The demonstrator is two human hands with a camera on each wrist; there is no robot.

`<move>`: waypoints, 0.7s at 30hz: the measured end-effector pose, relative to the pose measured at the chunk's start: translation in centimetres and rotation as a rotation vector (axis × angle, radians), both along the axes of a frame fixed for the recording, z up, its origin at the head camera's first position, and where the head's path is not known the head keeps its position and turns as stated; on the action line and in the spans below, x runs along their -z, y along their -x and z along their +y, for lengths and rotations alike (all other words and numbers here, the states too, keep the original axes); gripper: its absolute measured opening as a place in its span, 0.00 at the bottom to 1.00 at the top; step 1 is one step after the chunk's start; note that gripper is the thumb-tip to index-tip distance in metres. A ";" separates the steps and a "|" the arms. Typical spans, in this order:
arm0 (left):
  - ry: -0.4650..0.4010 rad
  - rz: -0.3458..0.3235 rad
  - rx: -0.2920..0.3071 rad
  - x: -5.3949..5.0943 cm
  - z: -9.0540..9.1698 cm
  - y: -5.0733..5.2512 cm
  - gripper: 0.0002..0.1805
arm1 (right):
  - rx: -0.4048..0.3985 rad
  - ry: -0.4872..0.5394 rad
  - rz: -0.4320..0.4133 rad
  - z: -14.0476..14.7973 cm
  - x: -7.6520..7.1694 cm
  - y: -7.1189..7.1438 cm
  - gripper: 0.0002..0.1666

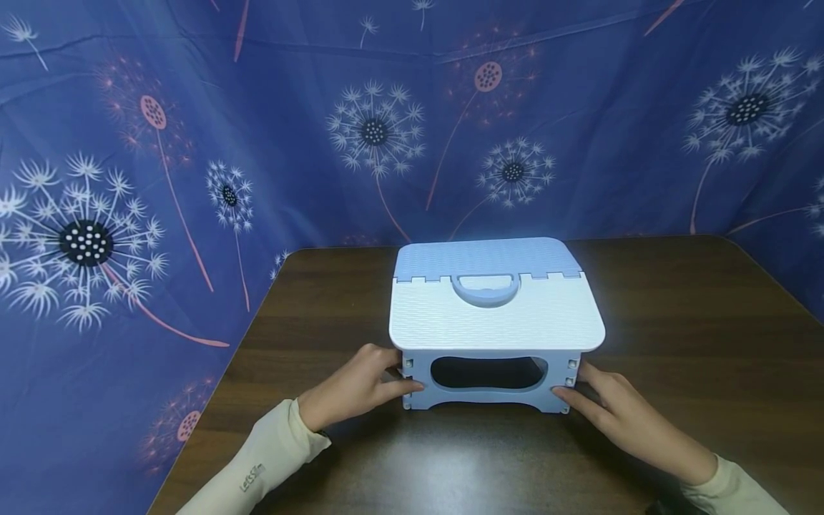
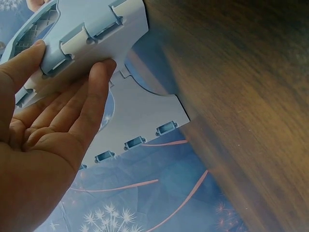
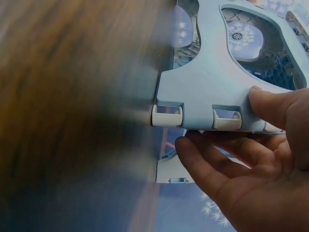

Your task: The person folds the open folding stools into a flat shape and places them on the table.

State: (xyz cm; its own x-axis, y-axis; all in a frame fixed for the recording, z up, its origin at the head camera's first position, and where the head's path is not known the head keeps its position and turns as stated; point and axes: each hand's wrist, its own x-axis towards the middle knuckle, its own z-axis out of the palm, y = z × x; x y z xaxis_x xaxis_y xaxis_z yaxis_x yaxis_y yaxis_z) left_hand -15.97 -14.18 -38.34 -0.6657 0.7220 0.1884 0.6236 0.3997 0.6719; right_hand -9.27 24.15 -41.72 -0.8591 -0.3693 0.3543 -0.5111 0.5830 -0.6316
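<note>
On the table [image 1: 322, 307], both hands [image 1: 357, 386] [image 1: 627, 422] grip a stool [image 1: 496, 325].

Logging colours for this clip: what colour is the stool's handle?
Light blue; the handle shows best in the head view.

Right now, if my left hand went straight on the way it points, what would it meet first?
The folding stool, most likely. Your left hand grips its left end, so the way seems blocked at once. Depth beyond is unclear.

The table [image 1: 695, 315] leaves passing room either side of the stool [image 1: 496, 329]; left hand [image 1: 360, 385] and right hand [image 1: 627, 415] block its lower ends, patterned cloth [image 1: 438, 129] the far edge.
</note>
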 end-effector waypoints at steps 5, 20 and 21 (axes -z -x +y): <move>0.003 -0.009 0.002 -0.1 -0.1 0.0 0.12 | 0.002 -0.004 -0.010 -0.1 -0.2 -0.1 0.26; -0.013 -0.008 0.017 0.2 -0.1 0.1 0.10 | -0.011 0.001 -0.015 -0.1 -0.3 -0.1 0.26; -0.013 -0.003 0.020 0.2 -0.1 0.2 0.10 | -0.011 0.004 -0.014 -0.1 -0.3 -0.1 0.26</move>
